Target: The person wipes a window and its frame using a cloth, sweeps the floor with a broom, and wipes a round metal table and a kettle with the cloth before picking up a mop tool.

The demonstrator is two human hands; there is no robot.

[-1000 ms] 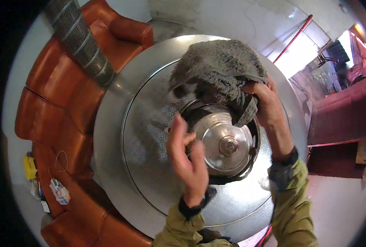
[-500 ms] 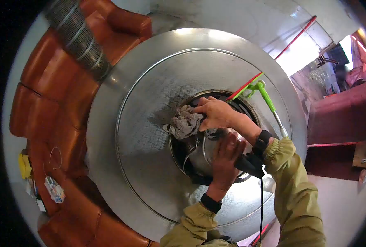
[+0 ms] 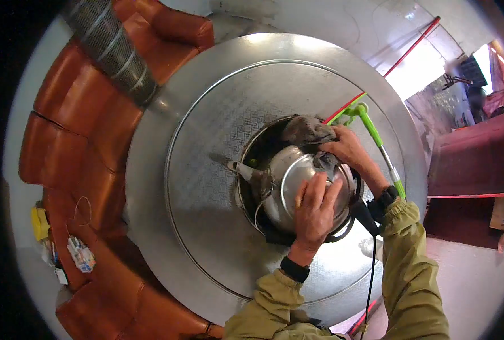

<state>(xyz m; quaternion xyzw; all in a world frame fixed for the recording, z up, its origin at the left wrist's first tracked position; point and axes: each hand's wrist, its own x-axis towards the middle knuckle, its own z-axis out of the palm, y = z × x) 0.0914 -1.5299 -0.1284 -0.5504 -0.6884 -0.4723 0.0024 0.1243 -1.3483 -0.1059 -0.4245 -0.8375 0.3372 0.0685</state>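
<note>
A metal kettle (image 3: 280,205) sits in the dark round opening (image 3: 245,152) at the middle of a round metal stove table (image 3: 206,221). Its spout (image 3: 243,170) points left. On the kettle's lid (image 3: 295,180) lies my left hand (image 3: 314,212), fingers stretched out and apart. My right hand (image 3: 348,148) grips a grey rag (image 3: 308,131) beyond the lid, at the kettle's far side; some of its fingers are hidden. A green-and-red squeegee (image 3: 365,122) with a metal handle lies just past my right hand.
A perforated metal pipe (image 3: 113,54) stands at the table's far left. Orange-brown sofas (image 3: 82,136) curve round the left side. A red pole (image 3: 413,45) leans at the back right. A black cable (image 3: 371,272) hangs beside my right forearm.
My right hand has moved the rag from the kettle's spout to the right, behind the lid, uncovering the spout. My left hand has shifted slightly and its fingers now spread over the lid.
</note>
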